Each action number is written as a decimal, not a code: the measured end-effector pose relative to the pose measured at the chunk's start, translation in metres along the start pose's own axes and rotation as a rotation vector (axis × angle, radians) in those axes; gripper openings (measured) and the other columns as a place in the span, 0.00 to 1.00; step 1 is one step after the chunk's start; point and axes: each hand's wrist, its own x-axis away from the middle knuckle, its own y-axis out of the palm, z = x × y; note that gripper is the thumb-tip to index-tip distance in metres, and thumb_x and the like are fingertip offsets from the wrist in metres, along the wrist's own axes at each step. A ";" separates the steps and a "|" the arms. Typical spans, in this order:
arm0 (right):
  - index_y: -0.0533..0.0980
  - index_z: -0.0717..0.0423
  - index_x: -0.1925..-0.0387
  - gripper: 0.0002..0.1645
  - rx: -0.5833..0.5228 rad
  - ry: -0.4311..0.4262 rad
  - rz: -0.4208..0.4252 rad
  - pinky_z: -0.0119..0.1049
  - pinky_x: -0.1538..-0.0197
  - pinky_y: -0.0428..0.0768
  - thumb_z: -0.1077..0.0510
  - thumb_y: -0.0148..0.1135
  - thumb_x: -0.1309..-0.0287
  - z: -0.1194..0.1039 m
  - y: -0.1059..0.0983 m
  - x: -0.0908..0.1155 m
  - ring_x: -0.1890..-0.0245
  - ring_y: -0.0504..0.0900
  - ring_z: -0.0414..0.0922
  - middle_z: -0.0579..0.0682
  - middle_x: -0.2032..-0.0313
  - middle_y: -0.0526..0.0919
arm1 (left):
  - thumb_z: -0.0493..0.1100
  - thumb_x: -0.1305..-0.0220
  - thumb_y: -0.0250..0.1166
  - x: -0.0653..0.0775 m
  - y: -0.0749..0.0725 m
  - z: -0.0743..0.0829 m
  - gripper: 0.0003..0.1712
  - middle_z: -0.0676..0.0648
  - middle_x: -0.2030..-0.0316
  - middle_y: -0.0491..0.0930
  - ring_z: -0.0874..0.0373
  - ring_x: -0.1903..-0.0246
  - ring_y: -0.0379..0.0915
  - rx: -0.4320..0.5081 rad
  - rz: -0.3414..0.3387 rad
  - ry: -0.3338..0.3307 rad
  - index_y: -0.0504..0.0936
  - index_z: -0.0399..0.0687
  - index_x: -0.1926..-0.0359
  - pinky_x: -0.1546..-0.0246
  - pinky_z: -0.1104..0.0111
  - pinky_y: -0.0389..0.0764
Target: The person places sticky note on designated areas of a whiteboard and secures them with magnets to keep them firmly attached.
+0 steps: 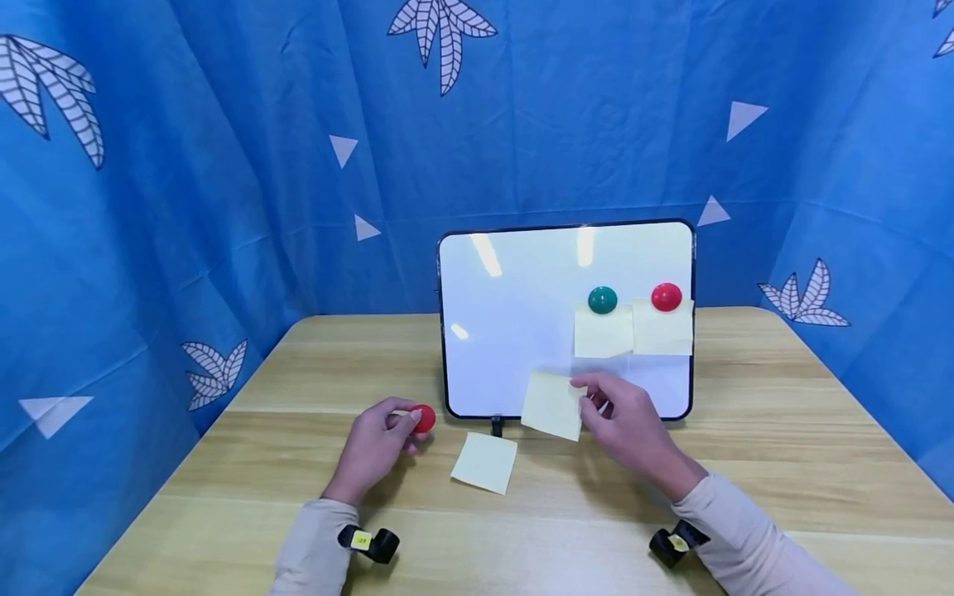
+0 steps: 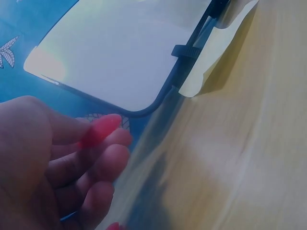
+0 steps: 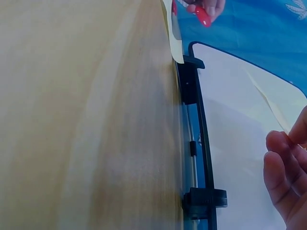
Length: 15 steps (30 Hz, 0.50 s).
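Note:
In the head view my left hand (image 1: 378, 443) pinches a round red magnet (image 1: 424, 419) between thumb and fingers, left of the whiteboard (image 1: 514, 323). The left wrist view shows this magnet (image 2: 101, 131) edge-on at the fingertips. My right hand (image 1: 624, 414) holds a pale yellow sticky note (image 1: 552, 406) by its right edge, in front of the board's lower edge. Seen from the right wrist, the note (image 3: 271, 105) is nearly edge-on. Another yellow note (image 1: 484, 462) lies on the table between my hands, its edges curling up.
On the board's right side, two yellow notes (image 1: 604, 333) hang side by side, below a green magnet (image 1: 603, 300) and a red one (image 1: 667, 297). Black feet (image 3: 204, 197) support the board on the wooden table (image 1: 782, 463). A blue curtain (image 1: 566, 124) surrounds the table.

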 end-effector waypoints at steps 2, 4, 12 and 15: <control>0.82 0.61 0.55 0.16 -0.001 -0.001 0.002 0.32 0.72 0.80 0.74 0.61 0.44 0.000 0.000 0.001 0.75 0.75 0.37 0.42 0.72 0.77 | 0.44 0.28 0.63 0.000 0.001 0.001 0.13 0.49 0.68 0.85 0.51 0.74 0.80 -0.004 -0.001 0.016 0.81 0.46 0.46 0.74 0.63 0.77; 0.82 0.61 0.55 0.16 -0.002 -0.005 0.006 0.31 0.72 0.79 0.74 0.61 0.44 0.001 0.000 0.000 0.75 0.75 0.37 0.42 0.72 0.77 | 0.45 0.28 0.63 0.000 0.002 0.001 0.13 0.50 0.69 0.85 0.51 0.74 0.80 -0.007 -0.001 0.022 0.81 0.47 0.47 0.77 0.65 0.75; 0.82 0.61 0.55 0.16 -0.006 -0.026 0.025 0.32 0.73 0.79 0.74 0.61 0.44 0.005 -0.001 -0.007 0.76 0.75 0.38 0.42 0.73 0.77 | 0.46 0.29 0.63 0.002 0.007 0.002 0.12 0.50 0.70 0.85 0.50 0.75 0.80 0.019 -0.028 0.033 0.82 0.50 0.48 0.80 0.65 0.75; 0.82 0.61 0.55 0.15 -0.004 -0.032 0.029 0.32 0.73 0.79 0.74 0.61 0.44 0.004 -0.001 -0.008 0.76 0.75 0.38 0.42 0.73 0.77 | 0.47 0.29 0.64 0.003 0.009 0.001 0.12 0.49 0.71 0.85 0.50 0.75 0.80 0.030 -0.046 0.049 0.83 0.49 0.48 0.80 0.65 0.75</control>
